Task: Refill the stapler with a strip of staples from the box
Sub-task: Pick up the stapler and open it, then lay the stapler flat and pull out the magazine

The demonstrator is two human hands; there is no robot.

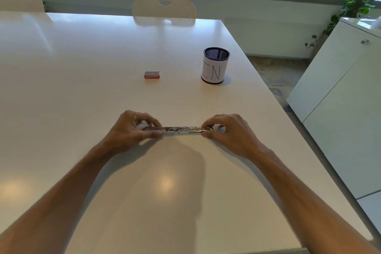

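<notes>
Forearms: our 2 bare arms reach in from the near edge over the glossy white table.
Hands: our left hand pinches the left end and our right hand pinches the right end of the long, flat, silvery metal stapler, opened out straight.
Stapler position: it spans the gap between both hands, low over the table; we cannot tell whether it touches.
Staple box: the small red rectangular box lies closed, well beyond the hands.
Surroundings: a dark mesh cylindrical cup wrapped in white paper marked "IN" stands right of the box; nothing lies between.
Far edge: 1 cream plastic chair.
</notes>
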